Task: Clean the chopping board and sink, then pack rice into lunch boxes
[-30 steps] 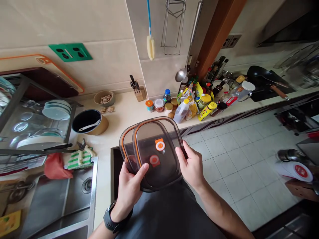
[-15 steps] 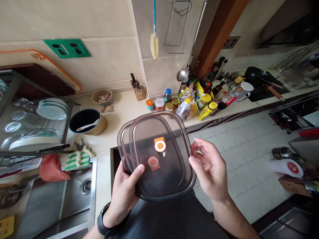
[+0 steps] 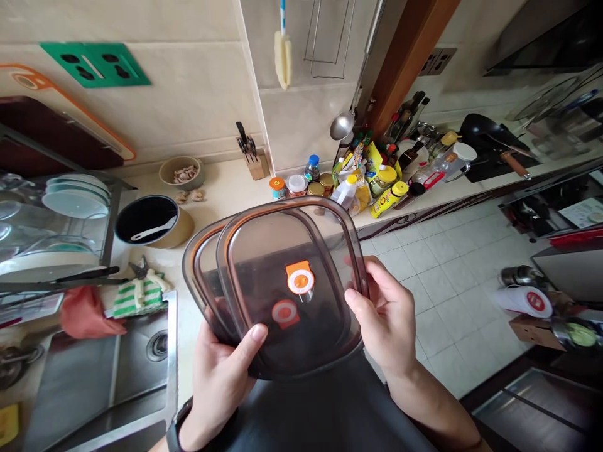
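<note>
2 smoky plastic lids (image 3: pixel 282 251) — L hand (image 3: pixel 219 386) grip pinches lower edge, R hand (image 3: pixel 384 320) grip right edge.

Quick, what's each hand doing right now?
Left hand: closed, holding two overlapping brown plastic lids.
Right hand: closed, gripping the same lids at their right edge.

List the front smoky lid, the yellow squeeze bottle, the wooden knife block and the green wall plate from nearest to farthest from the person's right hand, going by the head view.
1. Front smoky lid: held at its right edge by the right hand.
2. Yellow squeeze bottle: on the counter, beyond the hand.
3. Wooden knife block: on the counter by the wall, farther left.
4. Green wall plate: on the wall, far left.
</note>
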Demonstrator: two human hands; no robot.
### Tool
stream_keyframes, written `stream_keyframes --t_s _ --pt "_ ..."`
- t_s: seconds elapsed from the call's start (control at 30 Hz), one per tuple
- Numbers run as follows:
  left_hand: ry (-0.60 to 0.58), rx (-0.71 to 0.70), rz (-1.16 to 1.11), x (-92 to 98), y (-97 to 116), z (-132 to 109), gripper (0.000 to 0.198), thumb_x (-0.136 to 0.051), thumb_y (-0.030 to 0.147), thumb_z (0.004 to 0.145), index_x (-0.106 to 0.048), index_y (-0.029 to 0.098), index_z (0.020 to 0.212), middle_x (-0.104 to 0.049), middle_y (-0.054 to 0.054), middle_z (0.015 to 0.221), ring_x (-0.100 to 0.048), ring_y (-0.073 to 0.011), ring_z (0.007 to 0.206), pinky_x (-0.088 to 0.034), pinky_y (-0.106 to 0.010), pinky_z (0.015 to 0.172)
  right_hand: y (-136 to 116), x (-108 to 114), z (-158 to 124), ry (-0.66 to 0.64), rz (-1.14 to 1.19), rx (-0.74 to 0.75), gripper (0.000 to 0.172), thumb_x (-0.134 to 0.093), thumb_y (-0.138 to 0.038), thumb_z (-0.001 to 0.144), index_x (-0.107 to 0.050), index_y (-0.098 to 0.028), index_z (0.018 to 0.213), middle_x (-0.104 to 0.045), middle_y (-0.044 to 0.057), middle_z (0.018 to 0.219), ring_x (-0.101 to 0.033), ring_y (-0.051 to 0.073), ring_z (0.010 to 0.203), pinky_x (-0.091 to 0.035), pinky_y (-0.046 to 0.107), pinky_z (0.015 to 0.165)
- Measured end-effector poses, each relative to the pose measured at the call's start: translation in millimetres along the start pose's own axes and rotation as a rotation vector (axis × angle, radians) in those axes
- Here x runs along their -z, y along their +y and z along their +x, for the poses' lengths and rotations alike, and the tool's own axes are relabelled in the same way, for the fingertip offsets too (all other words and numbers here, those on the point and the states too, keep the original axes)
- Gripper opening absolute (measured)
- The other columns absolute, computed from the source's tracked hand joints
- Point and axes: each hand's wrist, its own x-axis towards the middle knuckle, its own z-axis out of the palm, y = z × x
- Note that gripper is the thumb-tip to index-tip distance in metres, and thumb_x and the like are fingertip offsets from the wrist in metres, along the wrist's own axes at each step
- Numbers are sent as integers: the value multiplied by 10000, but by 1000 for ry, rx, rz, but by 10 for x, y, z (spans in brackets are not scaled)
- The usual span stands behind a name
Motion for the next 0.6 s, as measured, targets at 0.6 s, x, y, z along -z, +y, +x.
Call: stream_keyframes --t_s 0.6 --pt "0 57 8 62 29 18 704 -976 420 533 -624 217 1109 -777 -35 884 -757 -261 754 -666 -403 712 -12 -84 -21 15 -26 -66 271 -689 -333 838 -695 -212 1081 -693 28 876 -622 141 648 -540 243 562"
